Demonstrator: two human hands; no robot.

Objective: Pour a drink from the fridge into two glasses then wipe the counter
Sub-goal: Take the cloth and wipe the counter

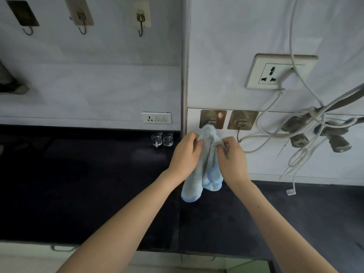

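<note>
A light blue cloth [199, 180] hangs from an adhesive wall hook [213, 119] above the dark counter [98, 184]. My left hand [186, 152] grips the cloth's left side near its top. My right hand [231, 156] pinches the cloth's right upper edge. The lower folds of the cloth dangle between my wrists. Two small clear glasses [162, 139] stand side by side at the back of the counter, left of my hands, against the wall. Whether they hold any drink I cannot tell.
A second empty hook [242, 120] is right of the cloth. White cables [295, 134] and grey plugs [334, 142] hang at the right below a wall socket [275, 72]. Another socket strip [156, 117] sits above the glasses. Three hooks [140, 18] line the upper wall.
</note>
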